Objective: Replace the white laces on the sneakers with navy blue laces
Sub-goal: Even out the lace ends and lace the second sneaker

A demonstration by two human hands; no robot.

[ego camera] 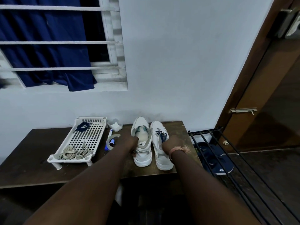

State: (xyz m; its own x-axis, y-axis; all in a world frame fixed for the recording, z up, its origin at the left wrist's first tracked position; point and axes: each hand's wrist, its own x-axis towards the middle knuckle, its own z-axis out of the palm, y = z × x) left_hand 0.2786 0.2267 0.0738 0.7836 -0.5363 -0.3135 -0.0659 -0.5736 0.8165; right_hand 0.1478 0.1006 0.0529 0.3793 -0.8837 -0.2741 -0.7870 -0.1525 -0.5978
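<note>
Both sneakers stand side by side on the tabletop [177, 127], toes to the wall. The left hand [129, 142] is on the left sneaker [142, 153] at its collar, fingers apparently curled round the heel side, likely steadying it; that shoe shows no lace at all. The right hand [170, 146] sits against the right sneaker [162, 153], where a navy lace [161, 135] already crosses the eyelets. Its fingers are hidden behind the wrist, so whether they pinch the lace I cannot tell. In the white tray [71, 157], the pulled white laces [73, 153] lie heaped near, and a spare navy lace [82, 126] waits at the far end, handy for the bare shoe.
</note>
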